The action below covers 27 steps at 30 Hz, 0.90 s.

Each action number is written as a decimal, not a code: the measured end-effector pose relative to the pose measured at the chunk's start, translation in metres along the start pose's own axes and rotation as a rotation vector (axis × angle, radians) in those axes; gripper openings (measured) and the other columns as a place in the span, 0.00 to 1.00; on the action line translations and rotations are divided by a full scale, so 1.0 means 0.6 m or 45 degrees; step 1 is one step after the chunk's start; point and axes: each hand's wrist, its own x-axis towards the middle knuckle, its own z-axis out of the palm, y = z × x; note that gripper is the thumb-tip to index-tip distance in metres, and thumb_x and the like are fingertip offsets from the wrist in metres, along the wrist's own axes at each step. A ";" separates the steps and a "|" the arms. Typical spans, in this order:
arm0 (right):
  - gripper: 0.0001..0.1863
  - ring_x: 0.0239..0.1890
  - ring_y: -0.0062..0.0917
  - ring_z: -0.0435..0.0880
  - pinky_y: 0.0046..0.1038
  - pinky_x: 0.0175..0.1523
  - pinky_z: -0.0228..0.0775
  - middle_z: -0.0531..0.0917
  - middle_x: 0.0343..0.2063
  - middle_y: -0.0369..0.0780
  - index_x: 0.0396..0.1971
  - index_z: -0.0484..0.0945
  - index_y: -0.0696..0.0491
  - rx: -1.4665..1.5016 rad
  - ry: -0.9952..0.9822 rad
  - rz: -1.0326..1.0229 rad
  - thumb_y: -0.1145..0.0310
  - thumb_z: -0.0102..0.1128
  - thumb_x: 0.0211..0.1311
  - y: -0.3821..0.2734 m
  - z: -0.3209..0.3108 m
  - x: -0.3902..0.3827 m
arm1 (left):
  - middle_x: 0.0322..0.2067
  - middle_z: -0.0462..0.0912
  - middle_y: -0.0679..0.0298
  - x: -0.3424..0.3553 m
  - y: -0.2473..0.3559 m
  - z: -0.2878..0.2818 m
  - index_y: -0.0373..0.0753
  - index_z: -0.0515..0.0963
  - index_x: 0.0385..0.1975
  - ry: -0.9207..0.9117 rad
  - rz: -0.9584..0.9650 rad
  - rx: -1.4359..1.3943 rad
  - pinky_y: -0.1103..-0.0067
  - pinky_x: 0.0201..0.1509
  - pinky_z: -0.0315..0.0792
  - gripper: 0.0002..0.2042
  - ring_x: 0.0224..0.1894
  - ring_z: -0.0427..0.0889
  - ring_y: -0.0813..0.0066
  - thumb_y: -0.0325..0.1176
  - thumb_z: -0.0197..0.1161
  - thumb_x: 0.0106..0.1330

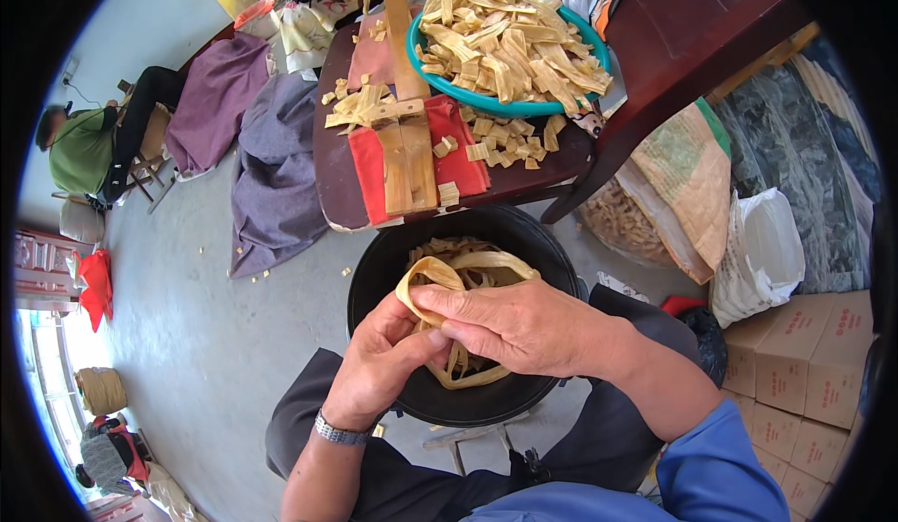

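Note:
Both my hands meet over a round black tub (554, 274) between my knees. They grip a long, flat, pale-yellow strip (423, 277), which looks like dried plant or bean-curd material; its kind is not certain. The strip bends into a loop above the fingers, and more of it curves over the tub. My left hand (379, 349), with a metal watch at its wrist, pinches it from the left. From the right, my right hand (524, 326) closes on it with fingers and thumb. More strips (449, 249) lie inside the tub, partly hidden by my hands.
A dark-red seat (341, 181) ahead bears a wooden cutting tool (407, 162) on red cloth (460, 162), small square pieces (505, 143) and a teal basin (524, 108) heaped with strips. Sacks (683, 176) and cartons (795, 344) stand right. Another person (84, 152) sits far left.

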 end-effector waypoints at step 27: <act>0.15 0.39 0.21 0.82 0.28 0.46 0.75 0.83 0.35 0.42 0.47 0.69 0.61 0.696 0.075 0.723 0.66 0.56 0.70 0.000 0.026 0.036 | 0.34 0.83 0.51 0.002 -0.007 -0.036 0.37 0.64 0.57 -0.189 0.017 -0.453 0.73 0.37 0.80 0.17 0.31 0.85 0.62 0.35 0.50 0.73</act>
